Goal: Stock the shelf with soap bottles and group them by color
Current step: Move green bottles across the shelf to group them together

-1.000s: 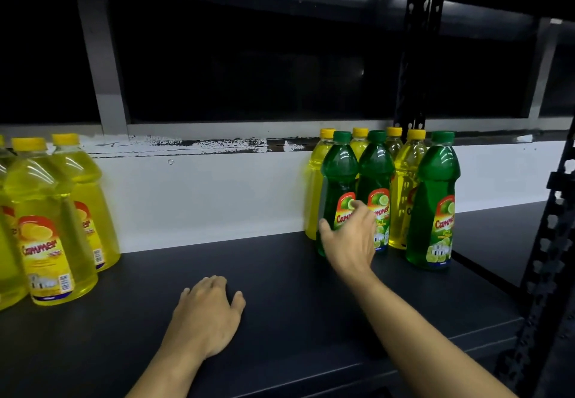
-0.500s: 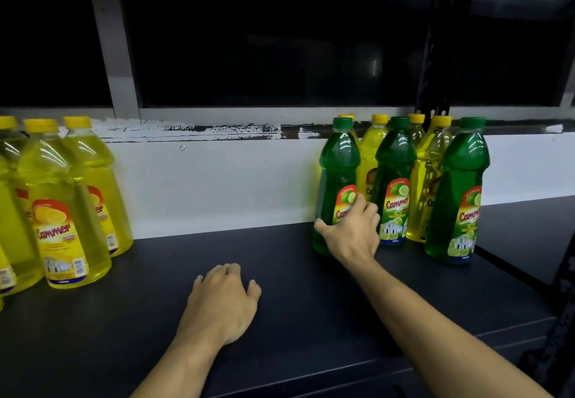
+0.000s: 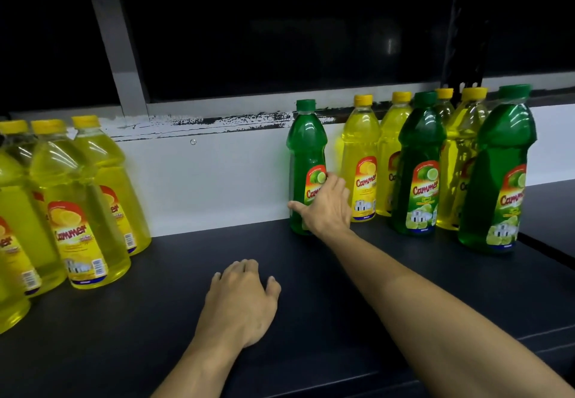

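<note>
My right hand point(image 3: 326, 207) grips the lower body of a green soap bottle point(image 3: 306, 151), which stands upright on the black shelf point(image 3: 311, 304), a gap apart from the mixed group to its right. That group holds two more green bottles point(image 3: 420, 161) point(image 3: 501, 164) in front and several yellow bottles point(image 3: 362, 155) behind them. A cluster of larger yellow bottles point(image 3: 77, 198) stands at the left. My left hand point(image 3: 242, 301) rests palm down on the shelf with loosely bent fingers and holds nothing.
A white back panel point(image 3: 217, 176) runs behind the shelf under a grey window frame. A black perforated upright point(image 3: 466, 24) rises behind the right group. The shelf drops to a lower dark board point(image 3: 550, 211) at the far right.
My right hand has slid the green bottle leftward, out of the mixed group, leaving a gap. My left hand stayed flat on the shelf.
</note>
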Tool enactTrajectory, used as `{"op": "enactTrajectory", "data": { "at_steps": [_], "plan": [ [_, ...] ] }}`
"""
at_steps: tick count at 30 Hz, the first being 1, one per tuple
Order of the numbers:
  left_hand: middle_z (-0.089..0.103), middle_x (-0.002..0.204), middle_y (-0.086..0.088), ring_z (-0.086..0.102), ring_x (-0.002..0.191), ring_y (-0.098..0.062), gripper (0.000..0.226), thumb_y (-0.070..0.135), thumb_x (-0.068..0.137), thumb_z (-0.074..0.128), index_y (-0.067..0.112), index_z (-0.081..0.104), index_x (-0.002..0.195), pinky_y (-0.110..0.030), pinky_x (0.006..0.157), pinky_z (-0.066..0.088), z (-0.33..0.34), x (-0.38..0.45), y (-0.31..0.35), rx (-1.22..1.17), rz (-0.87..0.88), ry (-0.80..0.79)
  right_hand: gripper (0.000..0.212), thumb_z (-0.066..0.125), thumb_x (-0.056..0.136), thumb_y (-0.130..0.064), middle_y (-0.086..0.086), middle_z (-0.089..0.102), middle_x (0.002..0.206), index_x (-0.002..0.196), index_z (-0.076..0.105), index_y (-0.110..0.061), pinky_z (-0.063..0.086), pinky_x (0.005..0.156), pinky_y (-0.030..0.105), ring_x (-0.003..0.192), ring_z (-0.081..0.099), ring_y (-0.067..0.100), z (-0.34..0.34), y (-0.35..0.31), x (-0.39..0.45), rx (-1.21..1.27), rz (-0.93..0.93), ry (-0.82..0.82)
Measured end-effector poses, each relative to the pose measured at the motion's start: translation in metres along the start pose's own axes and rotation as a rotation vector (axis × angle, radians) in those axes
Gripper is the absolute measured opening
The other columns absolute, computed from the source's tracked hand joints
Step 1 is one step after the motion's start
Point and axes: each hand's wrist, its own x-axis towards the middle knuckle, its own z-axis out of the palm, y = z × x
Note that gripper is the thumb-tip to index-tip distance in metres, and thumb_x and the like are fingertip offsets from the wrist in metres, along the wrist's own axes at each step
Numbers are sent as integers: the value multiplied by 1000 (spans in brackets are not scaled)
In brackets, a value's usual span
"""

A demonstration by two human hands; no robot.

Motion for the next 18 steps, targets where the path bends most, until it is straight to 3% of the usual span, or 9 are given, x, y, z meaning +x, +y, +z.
{"op": "enactTrajectory", "data": {
  "at_steps": [15, 18],
  "plan": [
    [53, 127, 8, 48, 117, -14, 42, 48, 100, 36, 21, 50, 129, -29, 101, 36, 0, -1, -1, -8, -1, 11, 90, 79, 70, -50, 11, 40, 128, 133, 30, -9, 48, 87, 40, 116, 44, 29, 22, -4, 11, 10, -9, 36],
    [53, 129, 8, 47, 119, -13, 43, 48, 100, 35, 21, 49, 130, -29, 101, 36, -1, -1, -1, -3, 2, 8, 81, 70, 80, -53, 11, 38, 133, 138, 32, -11, 46, 83, 37, 119, 41, 26, 8, 8, 11, -1, -89, 151]
  ]
}}
